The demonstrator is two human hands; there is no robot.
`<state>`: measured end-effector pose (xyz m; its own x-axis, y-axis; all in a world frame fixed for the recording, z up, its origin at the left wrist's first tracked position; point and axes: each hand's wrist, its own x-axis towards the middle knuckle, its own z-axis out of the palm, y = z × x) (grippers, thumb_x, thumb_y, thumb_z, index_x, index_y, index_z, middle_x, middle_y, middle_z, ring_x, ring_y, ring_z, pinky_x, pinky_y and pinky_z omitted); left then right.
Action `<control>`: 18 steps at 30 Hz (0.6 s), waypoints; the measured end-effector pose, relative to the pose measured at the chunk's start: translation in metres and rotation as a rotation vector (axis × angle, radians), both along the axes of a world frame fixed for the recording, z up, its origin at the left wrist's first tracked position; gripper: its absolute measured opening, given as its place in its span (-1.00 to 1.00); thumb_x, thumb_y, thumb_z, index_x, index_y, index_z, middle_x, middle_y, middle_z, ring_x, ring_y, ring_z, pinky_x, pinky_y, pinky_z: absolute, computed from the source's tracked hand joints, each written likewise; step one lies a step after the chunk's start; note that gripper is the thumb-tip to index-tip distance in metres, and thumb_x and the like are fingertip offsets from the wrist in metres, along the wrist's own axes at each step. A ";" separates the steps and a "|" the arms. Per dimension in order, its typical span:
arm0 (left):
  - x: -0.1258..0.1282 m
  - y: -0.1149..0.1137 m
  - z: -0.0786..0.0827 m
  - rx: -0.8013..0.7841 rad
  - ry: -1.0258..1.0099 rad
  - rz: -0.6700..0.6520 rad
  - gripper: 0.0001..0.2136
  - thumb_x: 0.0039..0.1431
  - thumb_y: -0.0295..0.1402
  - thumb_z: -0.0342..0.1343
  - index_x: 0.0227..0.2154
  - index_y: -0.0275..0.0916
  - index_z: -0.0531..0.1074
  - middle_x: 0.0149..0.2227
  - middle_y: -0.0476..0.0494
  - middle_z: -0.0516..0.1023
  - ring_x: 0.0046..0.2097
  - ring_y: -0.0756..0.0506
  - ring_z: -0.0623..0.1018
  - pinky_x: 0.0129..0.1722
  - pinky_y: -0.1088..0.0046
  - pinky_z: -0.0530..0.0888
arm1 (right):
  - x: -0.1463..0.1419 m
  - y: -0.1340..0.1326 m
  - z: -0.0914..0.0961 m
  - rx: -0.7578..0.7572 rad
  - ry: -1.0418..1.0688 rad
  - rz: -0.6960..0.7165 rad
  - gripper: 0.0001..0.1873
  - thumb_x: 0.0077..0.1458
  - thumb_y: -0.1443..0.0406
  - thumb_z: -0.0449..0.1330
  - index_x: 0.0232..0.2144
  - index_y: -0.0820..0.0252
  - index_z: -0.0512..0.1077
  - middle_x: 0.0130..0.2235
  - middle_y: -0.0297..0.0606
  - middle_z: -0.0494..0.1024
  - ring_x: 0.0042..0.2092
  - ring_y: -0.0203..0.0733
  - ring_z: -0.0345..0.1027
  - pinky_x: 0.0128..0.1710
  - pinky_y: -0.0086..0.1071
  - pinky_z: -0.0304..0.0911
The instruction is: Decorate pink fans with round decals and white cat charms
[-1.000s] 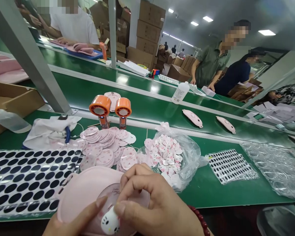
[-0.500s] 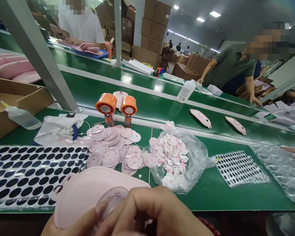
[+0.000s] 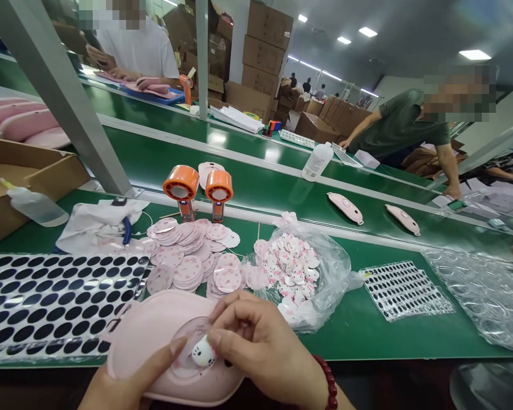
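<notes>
Right fingers [image 3: 227,344] pinch a cat-face piece [image 3: 202,353], left fingers [image 3: 160,363] a pink case [image 3: 147,330]; disc piles [image 3: 188,270] and plastic bag [image 3: 333,270] lie beyond.

The shell [image 3: 147,333] is plain pale pink, and the round disc [image 3: 193,330] on it is a duskier pink with dark lettering. The cat-face piece [image 3: 203,352] over the shell is white, with black eyes and whiskers and a small yellow nose. Right of the shell, the bead bracelet [image 3: 330,382] is deep red. Left of the shell, the large sheet [image 3: 62,304] is white with rows of black ovals. Behind the shell, the loose discs [image 3: 188,269] are pale pink with deeper pink flecks, and farther behind it two fans [image 3: 181,183] are orange. Right of the shell, the bagged pieces [image 3: 294,263] are white and pink
</notes>
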<state>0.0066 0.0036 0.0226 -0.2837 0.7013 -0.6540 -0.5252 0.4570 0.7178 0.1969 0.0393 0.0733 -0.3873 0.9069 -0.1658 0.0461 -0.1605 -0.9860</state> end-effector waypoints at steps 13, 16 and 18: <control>0.009 0.002 0.000 0.028 -0.174 -0.038 0.19 -0.30 -0.28 0.74 0.48 -0.06 0.32 0.20 -0.23 0.68 0.18 -0.34 0.69 -0.15 0.48 0.75 | -0.015 -0.002 -0.011 0.533 -0.443 -0.086 -0.84 0.35 0.29 0.27 -0.20 0.20 0.67 -0.04 -0.15 0.57 -0.07 -0.08 0.58 -0.12 -0.20 0.47; 0.010 0.003 -0.003 0.010 -0.243 0.008 0.14 -0.33 -0.52 0.63 0.44 0.02 0.38 0.27 -0.11 0.65 0.24 -0.36 0.66 -0.15 0.45 0.76 | -0.022 -0.006 -0.018 0.742 -0.515 -0.226 -0.85 0.36 0.30 0.23 -0.20 0.21 0.61 -0.12 -0.16 0.59 -0.19 -0.12 0.58 -0.29 -0.32 0.40; 0.011 0.005 -0.001 -0.016 -0.237 0.023 0.12 -0.40 -0.57 0.58 0.39 0.03 0.45 0.25 -0.07 0.66 0.24 -0.38 0.65 -0.19 0.46 0.75 | -0.024 -0.009 -0.020 0.837 -0.512 -0.299 -0.84 0.39 0.34 0.19 -0.16 0.21 0.60 -0.14 -0.17 0.60 -0.19 -0.16 0.57 -0.29 -0.35 0.40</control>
